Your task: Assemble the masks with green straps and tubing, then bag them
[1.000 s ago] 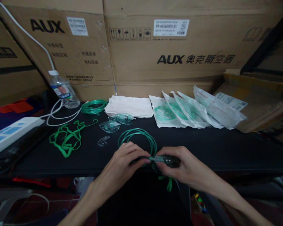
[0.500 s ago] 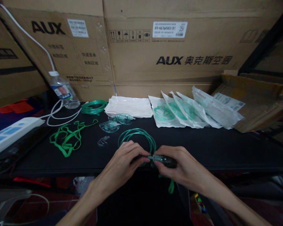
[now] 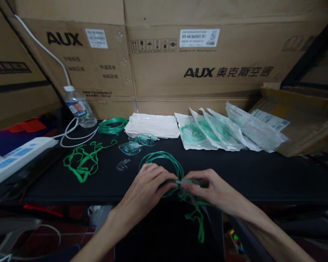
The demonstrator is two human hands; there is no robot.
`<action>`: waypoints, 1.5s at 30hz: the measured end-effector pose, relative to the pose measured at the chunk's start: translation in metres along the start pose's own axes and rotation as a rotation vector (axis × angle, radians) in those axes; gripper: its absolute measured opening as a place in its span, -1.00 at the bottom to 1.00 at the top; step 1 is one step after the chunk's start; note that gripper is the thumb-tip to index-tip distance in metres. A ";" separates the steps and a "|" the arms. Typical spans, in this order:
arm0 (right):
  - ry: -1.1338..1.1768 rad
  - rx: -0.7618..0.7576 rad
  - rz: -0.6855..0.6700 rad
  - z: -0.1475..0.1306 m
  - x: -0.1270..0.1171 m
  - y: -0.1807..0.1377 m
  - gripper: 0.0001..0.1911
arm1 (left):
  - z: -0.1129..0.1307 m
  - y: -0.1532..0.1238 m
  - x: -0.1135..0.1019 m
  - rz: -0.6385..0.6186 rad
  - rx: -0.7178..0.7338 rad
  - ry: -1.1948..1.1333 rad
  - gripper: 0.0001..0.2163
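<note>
At the table's front edge my left hand (image 3: 153, 182) pinches the end of a green tube (image 3: 161, 154), whose loops lie on the table behind. Facing it, my right hand (image 3: 207, 185) grips a clear green oxygen mask (image 3: 186, 196) by its connector. The tube end and the connector meet between my fingertips; whether they are joined I cannot tell. A green elastic strap (image 3: 200, 227) dangles from the mask below the table edge. My fingers partly cover the mask.
Left of the hands lie green straps (image 3: 83, 167), clear masks (image 3: 129, 147), nose clips (image 3: 123, 165) and coiled tubing (image 3: 113, 125). Behind are white pouches (image 3: 153, 124) and packed tubing bags (image 3: 194, 133). A bottle (image 3: 80, 109) and power strip (image 3: 22, 156) stand left; a carton (image 3: 303, 123) is right.
My right hand has turned the mask, so its clear body and more of the hanging strap show beneath the fingers. The whole view has shifted slightly.
</note>
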State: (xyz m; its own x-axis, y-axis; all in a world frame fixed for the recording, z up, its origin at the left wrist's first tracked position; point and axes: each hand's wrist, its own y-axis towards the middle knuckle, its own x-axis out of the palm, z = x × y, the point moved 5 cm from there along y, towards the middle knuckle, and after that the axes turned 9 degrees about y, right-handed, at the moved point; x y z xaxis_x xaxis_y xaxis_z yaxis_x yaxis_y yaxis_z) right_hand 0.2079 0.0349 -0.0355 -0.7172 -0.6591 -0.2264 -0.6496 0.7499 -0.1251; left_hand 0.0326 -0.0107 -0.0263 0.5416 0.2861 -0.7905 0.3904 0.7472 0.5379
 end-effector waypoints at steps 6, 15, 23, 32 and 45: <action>-0.023 0.006 0.002 -0.001 0.003 0.001 -0.61 | 0.004 0.002 0.001 -0.035 0.015 0.079 -0.91; -0.156 -0.088 0.044 -0.021 0.009 -0.003 -0.79 | 0.008 0.004 0.001 -0.068 0.024 0.067 -0.79; -0.368 -0.264 0.062 -0.026 0.011 -0.005 -0.86 | 0.005 0.006 0.002 -0.133 -0.010 -0.035 -0.79; -0.272 -0.142 0.067 -0.022 0.011 -0.002 -0.80 | 0.004 0.005 0.005 -0.114 -0.070 -0.039 -0.84; 0.101 0.003 0.052 -0.004 0.009 0.004 -0.58 | 0.004 0.006 0.003 -0.037 -0.057 -0.017 -0.82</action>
State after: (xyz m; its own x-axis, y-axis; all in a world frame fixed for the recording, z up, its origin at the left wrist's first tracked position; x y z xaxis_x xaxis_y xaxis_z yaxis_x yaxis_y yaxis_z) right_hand 0.1982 0.0320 -0.0346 -0.7721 -0.6212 -0.1341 -0.6099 0.7836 -0.1186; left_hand 0.0399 -0.0077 -0.0237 0.5405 0.2474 -0.8042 0.3675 0.7904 0.4902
